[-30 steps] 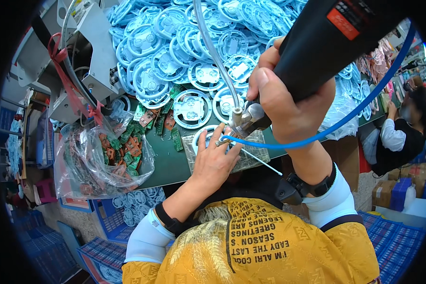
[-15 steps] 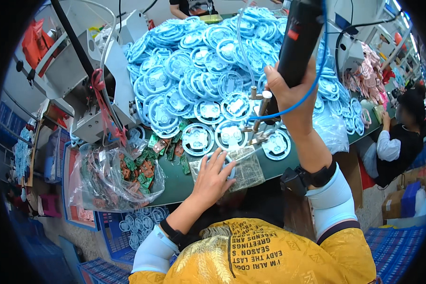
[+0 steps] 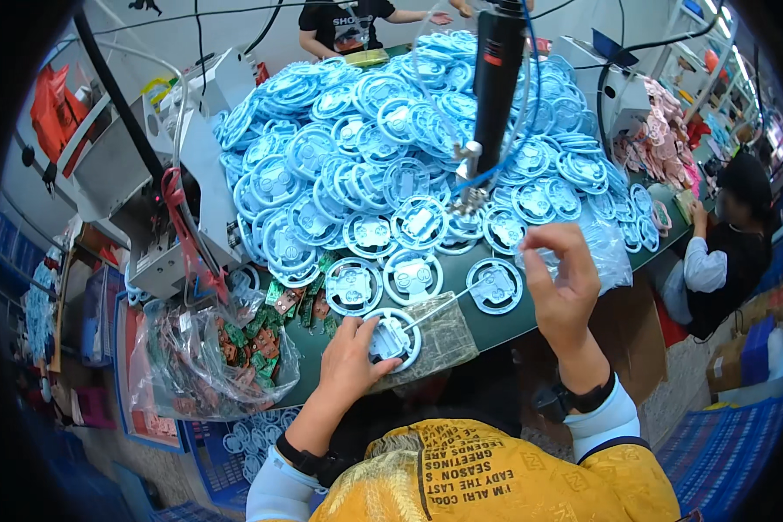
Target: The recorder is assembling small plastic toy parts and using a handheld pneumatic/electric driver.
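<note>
Blue ring (image 3: 389,336) lay gripped by left hand (image 3: 348,363)
Steadiness seemed best, wire (image 3: 444,305) pointing two o'clock; right hand (image 3: 565,283) curled, contents unclear.

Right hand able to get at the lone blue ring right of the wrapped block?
Likely yes: the right hand hovers just beside the blue ring, nothing heaped on it; only a thin white rod appears to cross its left edge.
</note>
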Demonstrator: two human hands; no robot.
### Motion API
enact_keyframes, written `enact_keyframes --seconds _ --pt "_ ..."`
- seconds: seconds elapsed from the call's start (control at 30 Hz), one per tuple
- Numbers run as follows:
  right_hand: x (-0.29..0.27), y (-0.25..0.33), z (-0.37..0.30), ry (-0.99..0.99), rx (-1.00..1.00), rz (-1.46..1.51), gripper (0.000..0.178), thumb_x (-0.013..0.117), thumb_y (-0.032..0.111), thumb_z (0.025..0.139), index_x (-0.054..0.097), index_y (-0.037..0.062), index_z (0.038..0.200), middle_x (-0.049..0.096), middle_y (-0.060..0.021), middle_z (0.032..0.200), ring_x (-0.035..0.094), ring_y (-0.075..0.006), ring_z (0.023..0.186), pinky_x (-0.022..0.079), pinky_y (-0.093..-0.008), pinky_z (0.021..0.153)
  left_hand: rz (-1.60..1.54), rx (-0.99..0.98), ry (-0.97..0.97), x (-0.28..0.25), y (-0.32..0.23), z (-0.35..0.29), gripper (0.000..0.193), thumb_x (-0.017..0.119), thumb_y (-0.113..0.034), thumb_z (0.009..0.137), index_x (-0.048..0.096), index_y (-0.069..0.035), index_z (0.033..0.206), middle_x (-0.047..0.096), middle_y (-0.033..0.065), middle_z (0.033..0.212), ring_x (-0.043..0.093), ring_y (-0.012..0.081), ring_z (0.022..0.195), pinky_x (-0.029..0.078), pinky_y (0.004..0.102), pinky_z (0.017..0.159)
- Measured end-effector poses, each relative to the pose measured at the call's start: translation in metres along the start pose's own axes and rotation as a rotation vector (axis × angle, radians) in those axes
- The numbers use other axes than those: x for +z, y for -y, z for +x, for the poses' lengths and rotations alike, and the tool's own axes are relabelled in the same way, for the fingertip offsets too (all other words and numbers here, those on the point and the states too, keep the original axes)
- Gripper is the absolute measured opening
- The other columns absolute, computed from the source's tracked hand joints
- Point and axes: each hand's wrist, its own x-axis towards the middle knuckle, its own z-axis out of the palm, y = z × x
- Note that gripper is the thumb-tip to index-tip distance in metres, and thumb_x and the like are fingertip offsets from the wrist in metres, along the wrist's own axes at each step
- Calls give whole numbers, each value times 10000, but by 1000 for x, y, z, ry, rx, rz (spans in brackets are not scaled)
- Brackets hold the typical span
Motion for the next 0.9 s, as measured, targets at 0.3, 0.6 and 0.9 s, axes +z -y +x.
enact_keyframes --seconds 0.3,0.6,0.9 --pt "-1 17 -33 187 -28 127 245 672 -98 783 651 -24 1015 669 -141 877 656 -244 763 514 -304 678 0 281 -316 0 7 -10 703 853 -91 591 549 -49 1224 564 135 1146 580 346 1004 484 422 859" --pt "-4 8 -48 98 108 179 235 616 -123 829 624 -22 1041 642 -132 907 623 -216 797 504 -297 723 -95 342 -488 18 33 -36 769 843 14 556 456 -59 1216 567 182 1138 593 372 990 502 416 848" --pt "37 3 -76 360 187 181 159 662 -70 796 650 -25 948 644 -127 822 631 -230 694 493 -298 644 -1247 -342 -284 9 24 -40 539 759 -101 804 419 -15 1213 595 102 1159 620 200 1029 499 352 878"
